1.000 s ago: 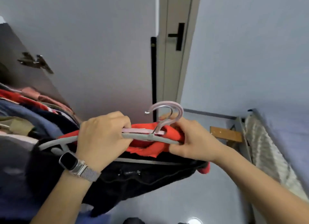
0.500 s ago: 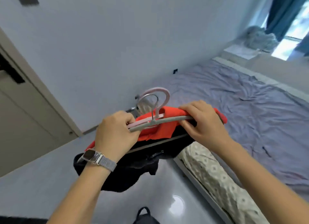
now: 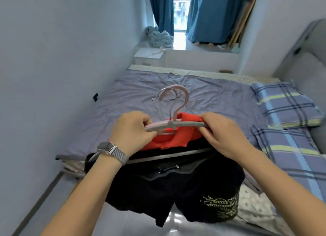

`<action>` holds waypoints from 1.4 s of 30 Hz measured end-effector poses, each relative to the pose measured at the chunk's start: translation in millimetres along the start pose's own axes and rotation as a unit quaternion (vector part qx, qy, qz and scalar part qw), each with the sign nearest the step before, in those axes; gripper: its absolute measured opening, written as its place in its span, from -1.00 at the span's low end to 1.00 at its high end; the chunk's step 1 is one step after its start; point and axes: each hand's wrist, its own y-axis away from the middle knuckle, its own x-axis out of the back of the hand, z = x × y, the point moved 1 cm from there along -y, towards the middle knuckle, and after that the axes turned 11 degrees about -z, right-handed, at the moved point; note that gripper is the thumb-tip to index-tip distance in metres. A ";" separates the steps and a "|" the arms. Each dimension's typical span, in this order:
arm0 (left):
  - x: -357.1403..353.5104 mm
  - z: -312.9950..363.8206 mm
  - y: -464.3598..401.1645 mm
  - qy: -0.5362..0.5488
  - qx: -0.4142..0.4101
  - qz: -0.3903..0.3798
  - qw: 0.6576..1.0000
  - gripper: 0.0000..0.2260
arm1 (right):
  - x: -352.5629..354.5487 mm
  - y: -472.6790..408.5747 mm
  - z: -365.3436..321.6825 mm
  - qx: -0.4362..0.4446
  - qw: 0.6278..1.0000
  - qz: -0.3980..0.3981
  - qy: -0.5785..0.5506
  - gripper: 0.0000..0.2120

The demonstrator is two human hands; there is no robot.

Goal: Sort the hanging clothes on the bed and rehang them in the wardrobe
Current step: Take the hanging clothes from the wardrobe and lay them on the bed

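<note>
1. My left hand (image 3: 134,131) grips the left end of the grey hanger (image 3: 178,124); fingers curled round the bar, thumb on top.
2. My right hand (image 3: 224,131) grips the right end of the same bar; fingers wrapped over it, pinching red fabric along with it.
3. Both hands hold a bunch of hangers together: the grey one in front, a pink hanger (image 3: 180,103) right behind it. Their hooks stand up side by side, curving to the left.
4. Red garment (image 3: 167,140) hangs on the hangers between my hands, collar bunched just below the bar.
5. Black garment (image 3: 176,183) hangs below the red one, under both wrists. It has a pale printed graphic (image 3: 220,205) at lower right and a small zipper pull near the middle.
6. A dark bar (image 3: 169,156) crosses the top of the black garment; cannot tell whether it belongs to a third hanger.
7. The whole bunch is held in the air over the foot of the bed (image 3: 176,87), not resting on it.
8. The bed has a wrinkled lilac sheet; two blue plaid pillows (image 3: 285,105) lie at its right side.
9. Watch (image 3: 107,147) with a mesh band is on my left wrist.
10. Blue curtains (image 3: 202,15) hang at the window on the far side, with a crumpled pale cloth (image 3: 157,36) on the ledge below them.
</note>
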 end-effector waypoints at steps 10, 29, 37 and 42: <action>-52.2 38.1 -254.9 0.023 -0.167 -0.104 0.980 -0.63 | 12.3 -119.5 193.7 -0.082 0.997 0.013 -0.003 -0.86; -301.8 4.9 -584.3 0.045 -0.159 -0.391 0.905 -0.70 | -130.5 -275.1 452.5 -0.351 0.905 -0.209 0.121 -0.67; -459.8 -124.3 -682.6 0.046 -0.073 -0.343 0.935 -0.49 | -298.6 -386.8 512.6 -0.492 0.848 -0.199 -0.007 -0.71; -470.7 -184.6 -679.5 0.050 -0.074 -0.324 0.942 -0.47 | -346.8 -382.2 495.9 -0.507 0.823 -0.239 -0.087 -0.62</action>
